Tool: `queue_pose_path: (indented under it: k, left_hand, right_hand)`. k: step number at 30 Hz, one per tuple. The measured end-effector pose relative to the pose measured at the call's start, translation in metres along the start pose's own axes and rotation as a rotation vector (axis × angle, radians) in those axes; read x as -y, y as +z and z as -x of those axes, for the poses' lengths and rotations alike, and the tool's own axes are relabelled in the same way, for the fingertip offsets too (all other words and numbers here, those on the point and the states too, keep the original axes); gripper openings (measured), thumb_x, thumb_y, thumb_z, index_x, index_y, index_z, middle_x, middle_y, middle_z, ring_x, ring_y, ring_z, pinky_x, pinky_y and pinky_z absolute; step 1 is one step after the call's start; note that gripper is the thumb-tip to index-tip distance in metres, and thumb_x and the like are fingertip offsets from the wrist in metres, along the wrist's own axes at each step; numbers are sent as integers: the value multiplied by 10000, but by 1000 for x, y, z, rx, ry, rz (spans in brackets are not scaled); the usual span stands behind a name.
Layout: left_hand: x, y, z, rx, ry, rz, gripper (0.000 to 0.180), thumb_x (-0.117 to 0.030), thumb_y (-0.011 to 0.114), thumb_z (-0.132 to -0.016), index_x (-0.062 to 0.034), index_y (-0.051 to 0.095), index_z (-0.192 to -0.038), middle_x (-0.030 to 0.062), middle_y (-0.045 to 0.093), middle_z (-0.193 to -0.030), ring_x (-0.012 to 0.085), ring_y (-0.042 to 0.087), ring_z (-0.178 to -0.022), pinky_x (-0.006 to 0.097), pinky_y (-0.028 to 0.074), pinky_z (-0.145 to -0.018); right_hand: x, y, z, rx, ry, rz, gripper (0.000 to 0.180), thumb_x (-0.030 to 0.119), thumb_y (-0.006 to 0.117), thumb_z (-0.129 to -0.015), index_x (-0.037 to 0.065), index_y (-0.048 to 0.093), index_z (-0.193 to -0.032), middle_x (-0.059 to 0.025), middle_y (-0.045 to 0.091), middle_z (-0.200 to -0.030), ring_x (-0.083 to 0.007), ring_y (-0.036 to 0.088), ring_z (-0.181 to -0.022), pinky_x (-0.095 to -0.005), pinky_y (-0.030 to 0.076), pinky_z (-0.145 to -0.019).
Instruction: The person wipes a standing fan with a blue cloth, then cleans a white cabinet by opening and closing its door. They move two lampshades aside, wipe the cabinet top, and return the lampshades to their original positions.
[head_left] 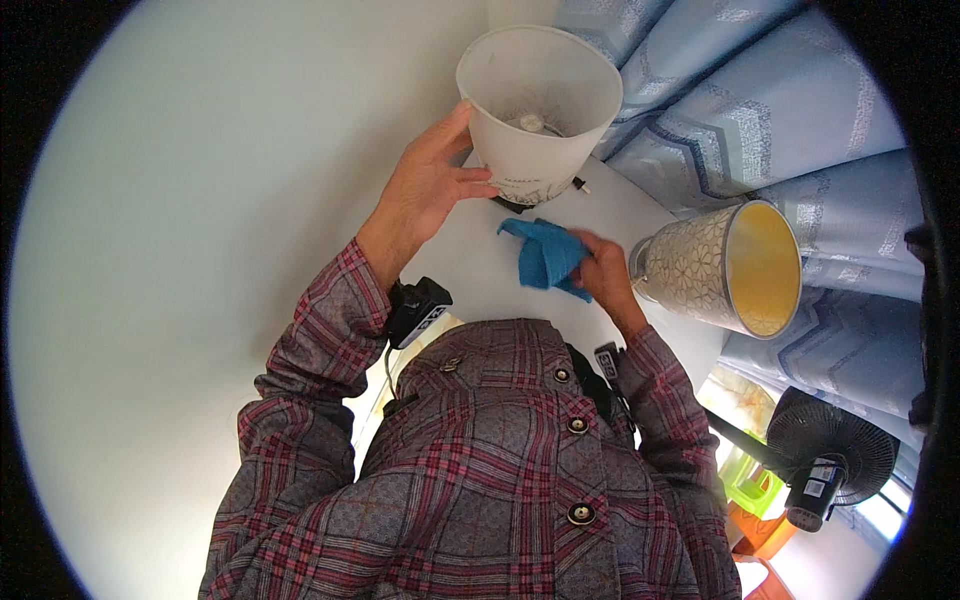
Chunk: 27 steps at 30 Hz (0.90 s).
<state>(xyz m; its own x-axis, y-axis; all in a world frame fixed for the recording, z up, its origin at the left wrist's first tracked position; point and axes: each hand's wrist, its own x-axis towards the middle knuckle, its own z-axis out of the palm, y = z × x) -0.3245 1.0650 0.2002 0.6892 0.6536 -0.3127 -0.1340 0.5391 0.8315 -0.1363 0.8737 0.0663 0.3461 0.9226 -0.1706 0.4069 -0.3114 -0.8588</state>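
My left hand (430,178) is closed on the left side of a white table lamp, with fingertips by the rim and others lower on the shade. The lamp's shade (545,150) is tapered, translucent, wide at its open top, and dark-patterned near the bottom; a bulb fitting (531,122) shows inside. Close below it, my right hand (604,272) is closed on a bunched blue cloth (548,258), which hangs over the white tabletop. To the right of that hand stands a second lamp (700,268) with a floral-patterned shade and yellow lining. Most of the white lamp's base is hidden.
A dark plug (581,185) lies on the white tabletop (640,195) behind the white lamp. Blue patterned curtains (750,120) hang along the right. A black fan (835,450) stands at the lower right, near green and orange items. A pale wall (180,250) fills the left.
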Motion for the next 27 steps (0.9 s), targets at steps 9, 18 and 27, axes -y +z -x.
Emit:
queue_pose_path:
  k: [9,18,27]
  left_hand:
    - [115,-67,16,-24,-286,-517,743,-397,678,-833,-60,397,-1433,181,216,-1536,452,330,-1316,544,395,-1001]
    - [200,-84,52,77,14,-1782,980,-420,759,-741,-107,245,-1514,247,19,-1577,504,0,-1432,661,136,-1098]
    - [216,-57,75,132,17,-1916,1207,-578,770,-671,32,141,-1502,362,-34,-1528,583,-50,-1394,732,119,-1047]
  right_hand:
    - [-62,-32,95,187,32,522,493,-29,564,-702,59,644,-1180,-243,571,-1223,-402,588,-1043,-459,497,-856]
    - [-22,20,83,256,-359,588,596,211,744,-745,166,562,-1311,-194,359,-1475,-403,310,-1379,-565,307,-1074]
    - [-100,-20,182,59,-322,565,284,288,761,-764,167,725,-1018,-98,542,-1358,-302,400,-1355,-507,322,-1095]
